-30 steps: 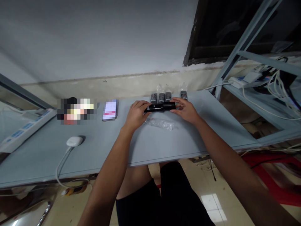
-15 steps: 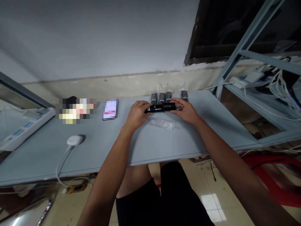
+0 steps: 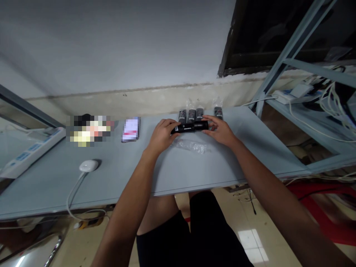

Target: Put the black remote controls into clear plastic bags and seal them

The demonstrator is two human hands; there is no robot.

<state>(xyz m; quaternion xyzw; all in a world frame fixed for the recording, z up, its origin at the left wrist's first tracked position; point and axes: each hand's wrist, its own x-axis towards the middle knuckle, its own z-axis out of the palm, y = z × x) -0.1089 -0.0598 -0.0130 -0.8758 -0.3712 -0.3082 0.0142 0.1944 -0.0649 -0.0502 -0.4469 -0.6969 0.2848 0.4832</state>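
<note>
A long black cylinder with small white labels lies crosswise between my hands, just over the grey table. My left hand is closed on its left end, thumb below and fingers above. At the other end my right hand pinches the darker, glossy section between thumb and fingers. Right below the cylinder a crumpled clear plastic sleeve lies on the tabletop. Behind it stand several dark cylindrical items in clear bags, among them one bagged item in the group and another bagged item set apart to the right.
A blurred-out phone-like object and a pixelated pile lie to the left. Nearer is a white rounded device with a cable. A power strip runs along the left side. Metal shelving with cables stands at right.
Almost nothing differs. Both hands keep hold of the black cylinder in about the same place, with only a very slight shift.
</note>
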